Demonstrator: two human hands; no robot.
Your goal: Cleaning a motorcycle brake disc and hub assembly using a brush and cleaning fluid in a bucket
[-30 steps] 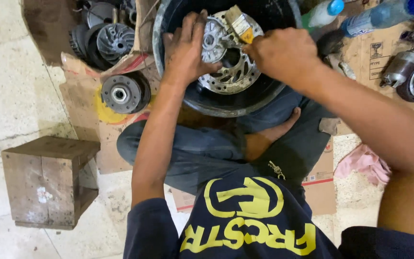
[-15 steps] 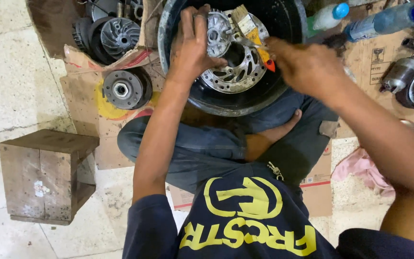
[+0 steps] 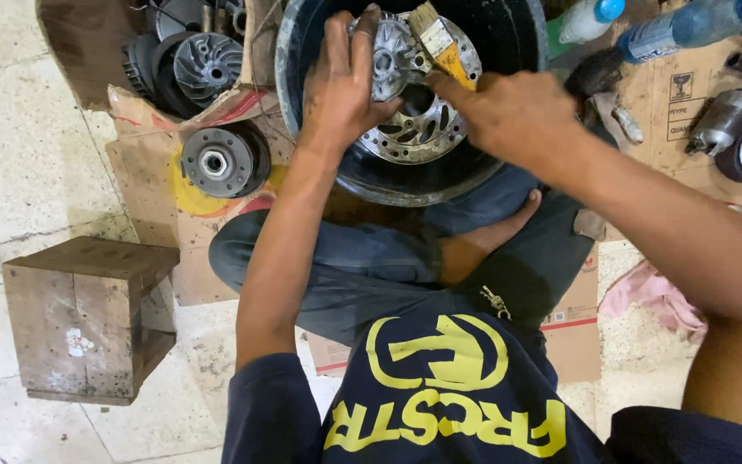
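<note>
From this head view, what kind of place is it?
Likely an informal motorcycle repair shop floor: a black wheel rim with its brake disc, pulley parts on flattened cardboard, and a paintbrush in the right hand.

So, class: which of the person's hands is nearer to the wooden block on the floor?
Left. The left hand rests on the metal hub, up and right of the wooden block; the right hand, holding the paintbrush, is farther right.

A wooden block (image 3: 83,318) sits on the floor well to the left of the hands. Round metal drive parts (image 3: 214,161) lie on cardboard (image 3: 143,167) just left of them. Plastic bottles (image 3: 680,27) and a pink rag (image 3: 650,296) lie to the right.
</note>
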